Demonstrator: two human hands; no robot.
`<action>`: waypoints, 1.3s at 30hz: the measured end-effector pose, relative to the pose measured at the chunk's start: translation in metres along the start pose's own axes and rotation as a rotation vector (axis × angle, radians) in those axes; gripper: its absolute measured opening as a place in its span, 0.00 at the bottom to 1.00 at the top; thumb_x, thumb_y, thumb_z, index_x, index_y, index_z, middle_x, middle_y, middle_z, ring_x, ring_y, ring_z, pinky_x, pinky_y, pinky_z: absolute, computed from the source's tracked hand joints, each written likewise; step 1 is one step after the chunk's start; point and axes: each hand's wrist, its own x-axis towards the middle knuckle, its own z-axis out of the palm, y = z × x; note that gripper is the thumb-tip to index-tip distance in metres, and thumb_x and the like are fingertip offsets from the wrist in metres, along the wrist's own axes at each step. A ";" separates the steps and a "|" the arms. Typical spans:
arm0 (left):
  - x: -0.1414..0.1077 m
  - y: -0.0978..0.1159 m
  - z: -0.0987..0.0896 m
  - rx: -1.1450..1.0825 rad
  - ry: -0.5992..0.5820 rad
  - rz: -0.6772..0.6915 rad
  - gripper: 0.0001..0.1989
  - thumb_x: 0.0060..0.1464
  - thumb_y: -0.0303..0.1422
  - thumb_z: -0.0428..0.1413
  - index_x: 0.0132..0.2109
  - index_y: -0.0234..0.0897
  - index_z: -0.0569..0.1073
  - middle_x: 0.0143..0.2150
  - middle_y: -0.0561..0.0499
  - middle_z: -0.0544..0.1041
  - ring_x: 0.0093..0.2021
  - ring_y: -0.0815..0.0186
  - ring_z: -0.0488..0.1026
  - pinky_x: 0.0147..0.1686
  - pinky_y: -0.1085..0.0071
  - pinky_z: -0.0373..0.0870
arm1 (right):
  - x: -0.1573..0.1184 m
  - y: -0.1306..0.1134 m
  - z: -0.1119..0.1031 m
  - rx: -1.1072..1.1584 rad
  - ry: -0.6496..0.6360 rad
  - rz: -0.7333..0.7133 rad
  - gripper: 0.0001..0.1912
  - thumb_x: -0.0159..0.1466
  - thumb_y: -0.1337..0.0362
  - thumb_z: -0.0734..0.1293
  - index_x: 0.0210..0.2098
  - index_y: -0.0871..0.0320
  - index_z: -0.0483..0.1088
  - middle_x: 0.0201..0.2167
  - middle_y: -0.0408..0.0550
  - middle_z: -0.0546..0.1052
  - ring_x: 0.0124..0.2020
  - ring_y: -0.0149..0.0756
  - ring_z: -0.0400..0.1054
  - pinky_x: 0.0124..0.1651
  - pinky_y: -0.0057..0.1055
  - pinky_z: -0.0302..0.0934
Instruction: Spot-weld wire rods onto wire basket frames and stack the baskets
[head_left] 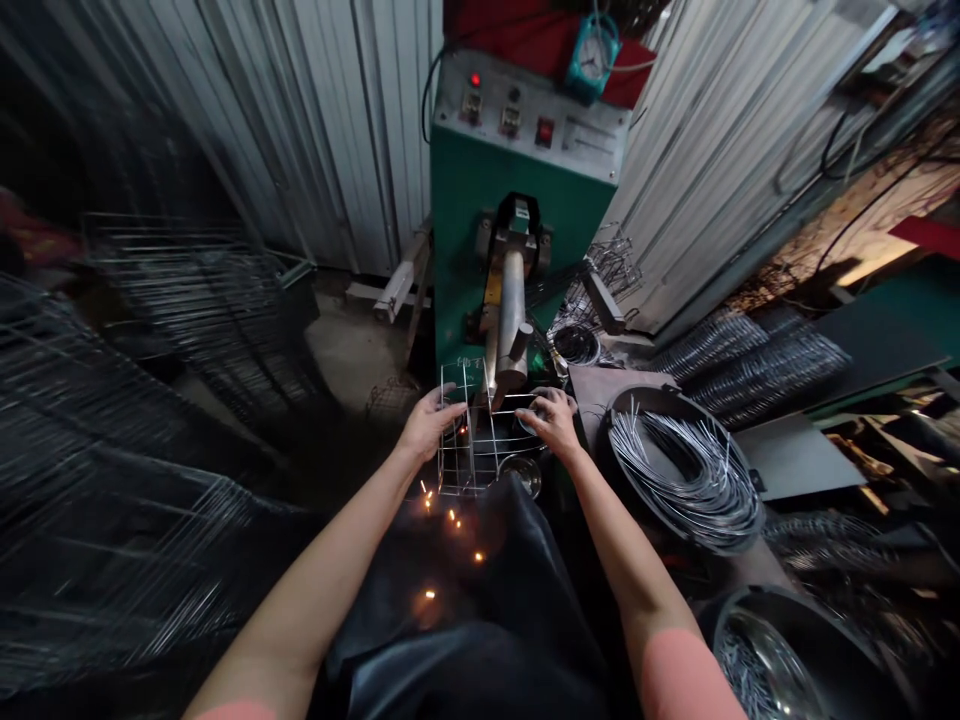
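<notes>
**Wire basket held under the spot welder's electrode**

From the head camera, the basket stands upright against the front of the green spot welder, with the electrode's lower end at its top wires. The left hand is closed over the basket's left side, fingers curled around the wires. The right hand grips the right side in the same way, and neither hand is open. Glowing sparks lie scattered below the basket across a black apron. To the right, a coil of steel wire sits in a round black tub, with a second tub near the lower corner. Stacks of wire mesh racks rise on the left, before a corrugated metal wall.
</notes>
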 end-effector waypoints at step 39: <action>-0.163 0.014 -0.103 0.097 0.164 0.025 0.22 0.44 0.35 0.61 0.48 0.32 0.70 0.37 0.45 0.75 0.41 0.63 0.72 0.49 0.58 0.66 | -0.090 -0.122 -0.129 0.197 0.391 -0.328 0.12 0.61 0.57 0.64 0.29 0.58 0.72 0.23 0.44 0.74 0.23 0.31 0.67 0.28 0.27 0.61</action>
